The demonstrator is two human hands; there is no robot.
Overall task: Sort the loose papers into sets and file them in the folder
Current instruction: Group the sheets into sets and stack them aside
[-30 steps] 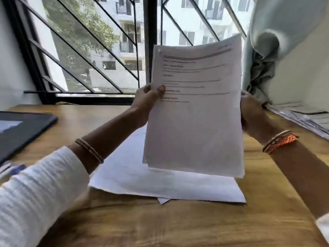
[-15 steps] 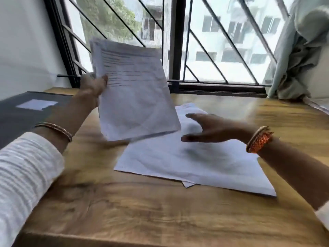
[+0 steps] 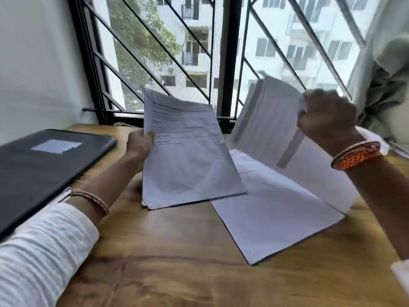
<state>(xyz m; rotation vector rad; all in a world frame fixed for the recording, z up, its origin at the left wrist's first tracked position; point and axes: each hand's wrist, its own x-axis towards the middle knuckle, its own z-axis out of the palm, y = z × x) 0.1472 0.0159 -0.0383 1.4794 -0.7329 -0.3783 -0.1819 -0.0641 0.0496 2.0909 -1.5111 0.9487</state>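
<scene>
My left hand grips a set of printed sheets by its left edge, its lower edge near the wooden table. My right hand grips the top right corner of another bundle of papers and holds it lifted, tilted and blurred. Under both lies a flat pile of white sheets on the table, turned at an angle. A dark closed folder with a pale label lies at the left of the table.
A barred window runs along the table's far edge. A pale curtain hangs bunched at the right, with more papers below it. A white wall stands at the left.
My left hand has brought its set of sheets back toward the middle and lower. My right hand, open over the pile before, now grips a bundle and has lifted it up to the right.
</scene>
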